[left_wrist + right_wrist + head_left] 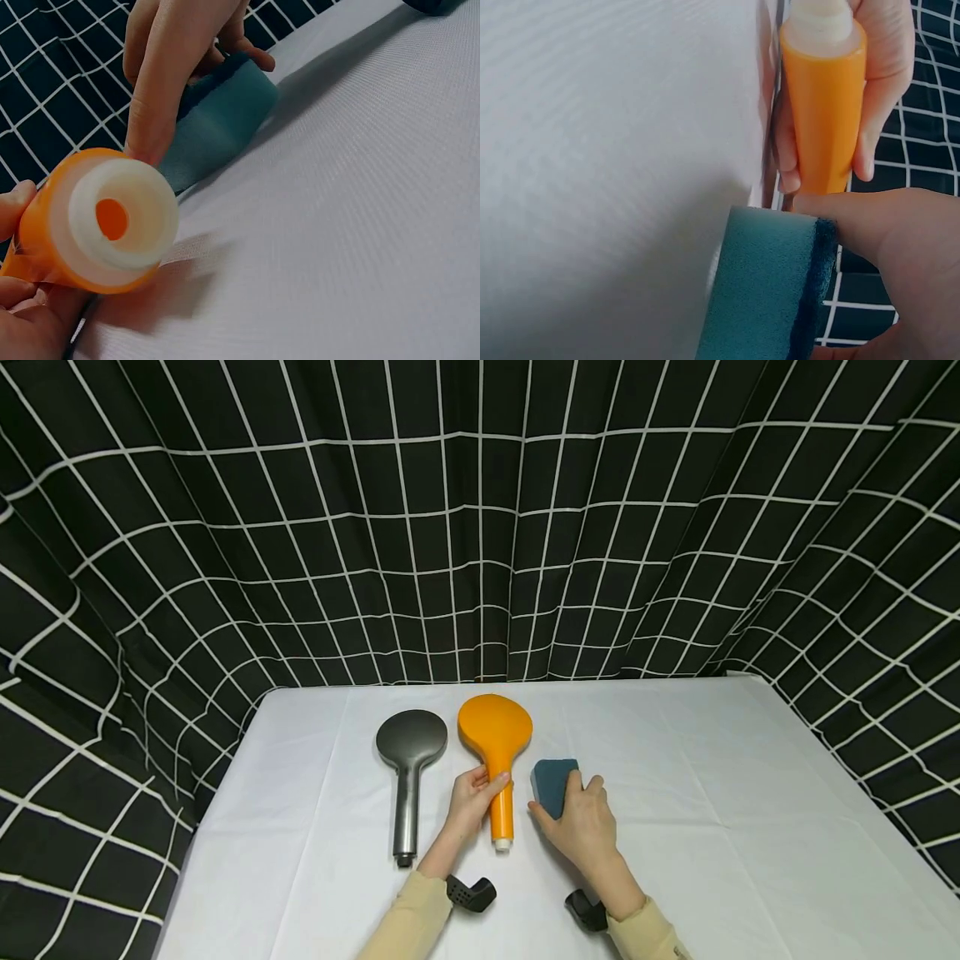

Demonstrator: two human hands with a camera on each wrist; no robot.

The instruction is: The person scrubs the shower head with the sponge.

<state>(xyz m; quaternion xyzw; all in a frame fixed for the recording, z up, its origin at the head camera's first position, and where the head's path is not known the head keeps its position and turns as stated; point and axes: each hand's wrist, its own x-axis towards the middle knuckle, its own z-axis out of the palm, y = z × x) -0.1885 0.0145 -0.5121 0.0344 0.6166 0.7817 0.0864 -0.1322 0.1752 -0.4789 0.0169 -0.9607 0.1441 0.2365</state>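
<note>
Gripping orange shwr head w/ L hand, btwn grey shwr head & sponge; pinching latter w/ R hand.

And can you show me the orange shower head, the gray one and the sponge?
Orange shower head [496, 752]: head view, on its neck.
Gray shower head [407, 787]: head view, on its handle.
Sponge [761, 289]: right wrist view, on its teal foam side.
</note>
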